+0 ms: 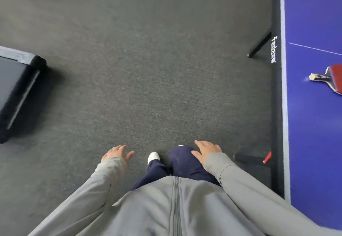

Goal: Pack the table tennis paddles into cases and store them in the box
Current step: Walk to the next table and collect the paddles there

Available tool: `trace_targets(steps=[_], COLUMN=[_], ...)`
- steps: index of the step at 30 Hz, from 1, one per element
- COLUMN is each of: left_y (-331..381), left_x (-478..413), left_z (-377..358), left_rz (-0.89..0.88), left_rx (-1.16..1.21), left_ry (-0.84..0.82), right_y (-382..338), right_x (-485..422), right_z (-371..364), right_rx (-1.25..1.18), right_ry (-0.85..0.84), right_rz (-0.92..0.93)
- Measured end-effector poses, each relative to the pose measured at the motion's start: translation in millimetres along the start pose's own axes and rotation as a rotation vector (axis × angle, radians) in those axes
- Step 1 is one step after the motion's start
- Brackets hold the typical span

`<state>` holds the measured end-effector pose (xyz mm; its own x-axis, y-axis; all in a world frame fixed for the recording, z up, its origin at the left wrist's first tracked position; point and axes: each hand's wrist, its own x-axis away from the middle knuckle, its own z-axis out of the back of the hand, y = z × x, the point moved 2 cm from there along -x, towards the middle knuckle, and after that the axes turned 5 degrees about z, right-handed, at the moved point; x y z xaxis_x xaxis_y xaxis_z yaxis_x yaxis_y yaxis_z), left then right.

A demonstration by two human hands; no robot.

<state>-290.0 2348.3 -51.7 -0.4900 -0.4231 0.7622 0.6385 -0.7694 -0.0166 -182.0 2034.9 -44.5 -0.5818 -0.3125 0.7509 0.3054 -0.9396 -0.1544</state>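
On blue table [314, 124], far right: red-faced paddle [333, 80], pale handle; both hands [118, 153] [208, 150] open, empty.

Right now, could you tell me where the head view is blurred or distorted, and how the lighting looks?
Head view: motion blur smears the red paddle on the blue table and the dark box at the left edge; the carpet mid-frame is sharper; the wide-angle lens slightly bows the table's edge; light is soft and even, without glare.
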Motion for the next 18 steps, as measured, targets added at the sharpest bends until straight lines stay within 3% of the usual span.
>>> trace_targets(steps=[7,13,18], left_y=[97,215,303], left_x=[-41,-58,-76], left_z=[64,110,149], left_rz=[-0.15,-0.344,-0.484], left_rx=[-0.177,-0.377,-0.368], left_ry=[-0.008,0.003,0.086], right_y=[30,82,131], right_x=[-36,-69,-84], right_z=[42,88,130], right_rx=[-0.071,-0.276,-0.354], right_ry=[0.042,0.051,0.079], right_rz=[-0.05,-0.164,-0.241])
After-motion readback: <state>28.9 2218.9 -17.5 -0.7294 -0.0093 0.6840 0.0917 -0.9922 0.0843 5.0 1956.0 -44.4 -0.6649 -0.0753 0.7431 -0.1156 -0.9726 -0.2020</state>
